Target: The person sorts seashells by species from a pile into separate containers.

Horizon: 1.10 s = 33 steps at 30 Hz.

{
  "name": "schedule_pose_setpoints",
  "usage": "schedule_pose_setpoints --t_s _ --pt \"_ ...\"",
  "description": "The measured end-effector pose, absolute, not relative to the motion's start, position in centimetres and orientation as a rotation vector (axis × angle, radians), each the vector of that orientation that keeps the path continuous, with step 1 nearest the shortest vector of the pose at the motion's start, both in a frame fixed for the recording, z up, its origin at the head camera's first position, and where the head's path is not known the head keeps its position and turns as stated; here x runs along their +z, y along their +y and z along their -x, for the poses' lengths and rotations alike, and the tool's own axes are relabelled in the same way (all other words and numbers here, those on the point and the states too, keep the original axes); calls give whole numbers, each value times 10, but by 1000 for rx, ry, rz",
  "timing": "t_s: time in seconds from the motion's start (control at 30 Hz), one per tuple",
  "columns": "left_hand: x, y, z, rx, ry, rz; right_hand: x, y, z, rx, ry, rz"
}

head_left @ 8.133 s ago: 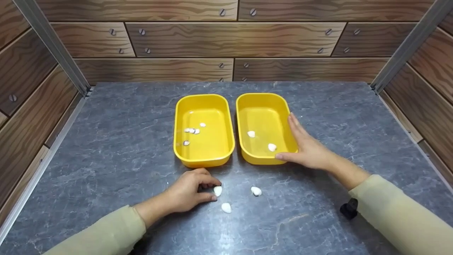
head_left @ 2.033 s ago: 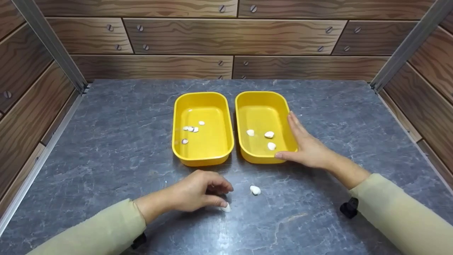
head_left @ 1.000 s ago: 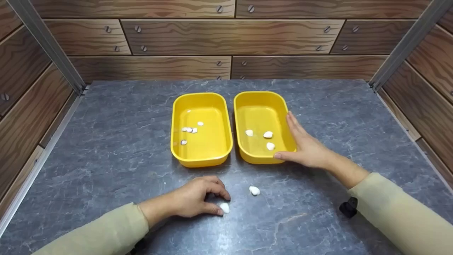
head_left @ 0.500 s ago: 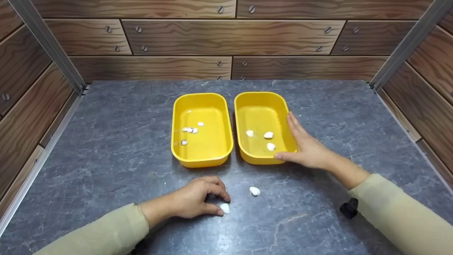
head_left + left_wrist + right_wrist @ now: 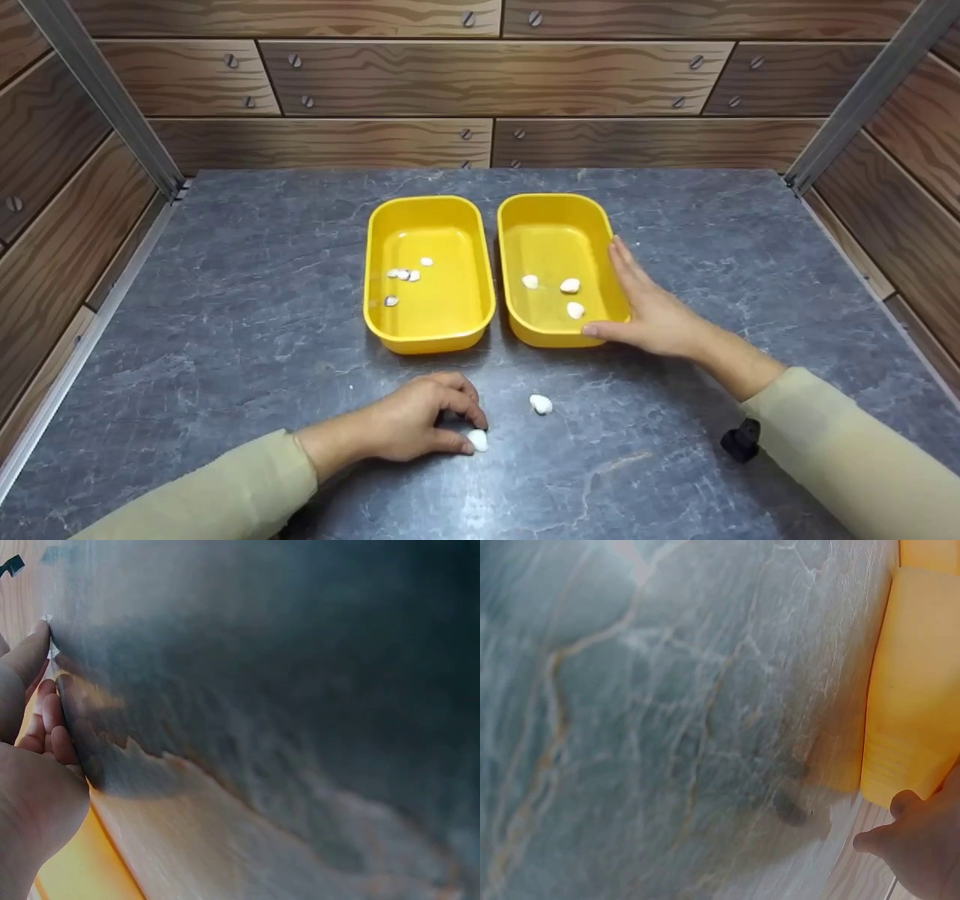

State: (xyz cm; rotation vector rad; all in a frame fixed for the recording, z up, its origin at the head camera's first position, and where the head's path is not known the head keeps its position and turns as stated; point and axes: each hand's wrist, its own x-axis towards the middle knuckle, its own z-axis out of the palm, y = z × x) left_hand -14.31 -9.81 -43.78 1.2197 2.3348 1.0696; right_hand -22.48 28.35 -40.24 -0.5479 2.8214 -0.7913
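In the head view my left hand (image 5: 420,420) is low over the table, its thumb and forefinger pinching a white seashell (image 5: 478,440) at the tabletop. The left wrist view shows white bits at the fingertips; the shell is mostly hidden there. To its right lies another white seashell (image 5: 541,404). My right hand (image 5: 660,319) rests against the right yellow box (image 5: 555,339), straight fingers along its right side and thumb at the front rim. That box holds several white shells, such as this seashell (image 5: 575,310). Smaller, purple-marked seashells (image 5: 391,301) lie inside the left yellow box (image 5: 431,346).
Both boxes stand side by side on a dark grey marbled table (image 5: 247,300), a narrow gap between them. Wood-patterned panels (image 5: 495,79) close off the back and sides, with grey metal posts (image 5: 101,101) at the far corners.
Since eight seconds ago, a third white shell has appeared in the right box and one has gone from the table. My left hand has moved to the nearer shell; my right hand stays put.
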Motion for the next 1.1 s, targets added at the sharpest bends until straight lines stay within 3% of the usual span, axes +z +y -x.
schedule_pose_setpoints --t_s 1.1 --pt "-437 -96 145 1184 2290 -1109 -402 284 225 -759 2823 547"
